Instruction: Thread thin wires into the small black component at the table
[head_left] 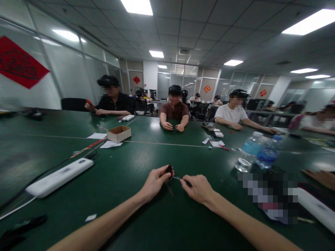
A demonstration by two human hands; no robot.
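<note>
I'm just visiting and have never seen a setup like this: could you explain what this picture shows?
There is no machine at work here: a camera worn on a person's head looks forward and down at their bare left hand and right hand. The left grip holds a small dark piece; the right, a thin pale rod. Both are too small to identify. On the green table are two plastic bottles, an open box and a long white device. Other people sit beyond.
</note>
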